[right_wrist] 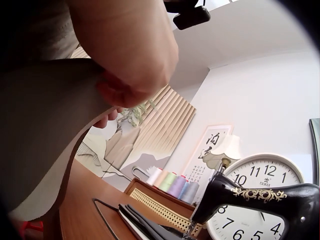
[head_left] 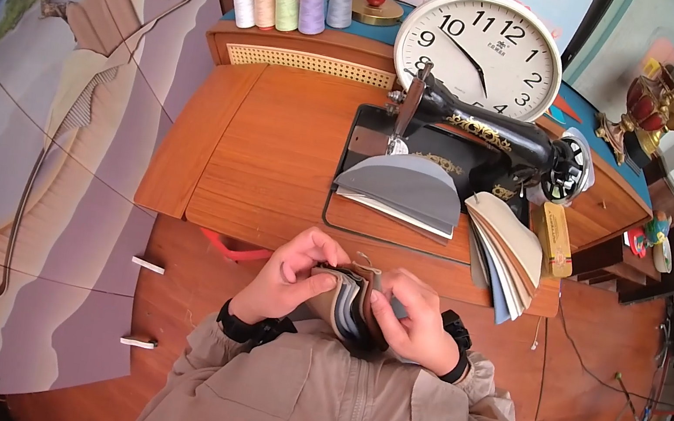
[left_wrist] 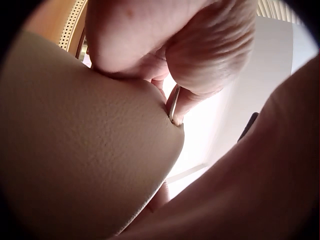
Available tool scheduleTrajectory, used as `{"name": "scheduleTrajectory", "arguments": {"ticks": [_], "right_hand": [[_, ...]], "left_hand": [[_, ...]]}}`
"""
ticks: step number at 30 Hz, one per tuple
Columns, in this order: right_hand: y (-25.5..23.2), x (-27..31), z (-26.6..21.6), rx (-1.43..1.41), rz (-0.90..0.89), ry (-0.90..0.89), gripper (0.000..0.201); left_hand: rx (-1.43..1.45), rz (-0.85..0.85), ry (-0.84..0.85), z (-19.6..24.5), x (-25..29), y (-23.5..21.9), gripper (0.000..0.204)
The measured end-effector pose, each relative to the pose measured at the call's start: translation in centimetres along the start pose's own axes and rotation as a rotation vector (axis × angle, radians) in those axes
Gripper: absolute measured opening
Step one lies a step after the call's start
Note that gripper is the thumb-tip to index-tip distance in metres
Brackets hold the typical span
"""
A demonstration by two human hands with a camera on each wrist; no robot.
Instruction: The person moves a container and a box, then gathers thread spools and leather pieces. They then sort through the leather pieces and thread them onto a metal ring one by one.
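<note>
A bundle of layered leather-like swatches (head_left: pixel 351 301) in beige, grey, blue, black and brown is held up in front of the jacket, just off the table's front edge. My left hand (head_left: pixel 291 276) grips its left side, thumb across the near face by the upper edge. On the other side my right hand (head_left: pixel 418 320) pinches the brown end, thumb towards me. The left wrist view is filled by a smooth beige swatch (left_wrist: pixel 90 135) with fingers at its upper edge. A grey swatch (right_wrist: pixel 47 107) hangs large in the right wrist view.
A black sewing machine (head_left: pixel 490 133) stands on the wooden table (head_left: pixel 276 148). Before it lie grey half-round sheets (head_left: pixel 402 187) and a fanned swatch stack (head_left: pixel 516 248) beside a yellow box (head_left: pixel 556 241). Thread spools (head_left: pixel 285 7) and a large clock (head_left: pixel 482 48) stand behind.
</note>
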State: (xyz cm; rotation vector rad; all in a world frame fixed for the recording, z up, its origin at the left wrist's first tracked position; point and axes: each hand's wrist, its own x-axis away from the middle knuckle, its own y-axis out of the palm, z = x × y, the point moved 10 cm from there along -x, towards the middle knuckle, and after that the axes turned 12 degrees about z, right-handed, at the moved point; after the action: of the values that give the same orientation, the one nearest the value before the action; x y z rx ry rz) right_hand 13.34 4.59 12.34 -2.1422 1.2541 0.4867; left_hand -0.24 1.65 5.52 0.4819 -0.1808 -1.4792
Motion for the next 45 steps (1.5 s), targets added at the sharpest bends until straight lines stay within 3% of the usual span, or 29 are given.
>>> {"name": "scheduleTrajectory", "arguments": {"ticks": [5, 9, 11, 16, 22, 24, 28, 31, 34, 41, 45], "right_hand": [[1.1, -0.2, -0.5, 0.106, -0.067, -0.026, 0.004], [2.3, -0.5, -0.8, 0.174, -0.144, -0.085, 0.004], [2.6, -0.7, -0.5, 0.183, -0.155, -0.065, 0.004], [2.9, -1.4, -0.1, 0.223, -0.146, -0.042, 0.005], [3.4, -1.8, 1.7, 0.107, -0.167, 0.161, 0.009], [3.9, -1.3, 3.5, -0.101, -0.229, 0.365, 0.008], [4.8, -2.3, 4.7, -0.498, -0.090, 0.639, 0.010], [5.3, -3.0, 4.6, -0.378, -0.230, 0.499, 0.011], [5.3, -3.1, 3.6, -0.479, -0.352, 0.532, 0.013], [4.2, -1.9, 4.1, -0.566, -0.266, 0.614, 0.009], [2.9, -1.7, 4.3, -0.520, -0.055, 0.609, 0.006]], "left_hand": [[-0.089, -0.013, 0.092, 1.1, -0.2, -0.1, 0.031], [-0.271, -0.045, 0.033, 1.7, -0.4, 0.0, 0.045], [-0.363, -0.194, 0.132, 2.1, -0.1, 1.0, 0.044], [-0.221, -0.096, 0.124, 1.0, 0.3, -0.8, 0.040], [-0.070, 0.023, 0.014, 0.5, 0.4, -2.8, 0.043], [-0.027, 0.025, -0.034, 0.2, 0.4, -3.1, 0.048], [0.028, 0.013, -0.052, 0.4, 0.2, -3.0, 0.049], [0.070, -0.028, -0.095, 0.4, 0.1, -2.6, 0.048], [0.094, -0.074, -0.133, 0.2, 0.2, -2.2, 0.047], [0.051, -0.100, -0.171, -0.6, -0.4, -0.9, 0.045], [0.107, -0.081, -0.195, -1.9, -1.2, -0.1, 0.054]]}}
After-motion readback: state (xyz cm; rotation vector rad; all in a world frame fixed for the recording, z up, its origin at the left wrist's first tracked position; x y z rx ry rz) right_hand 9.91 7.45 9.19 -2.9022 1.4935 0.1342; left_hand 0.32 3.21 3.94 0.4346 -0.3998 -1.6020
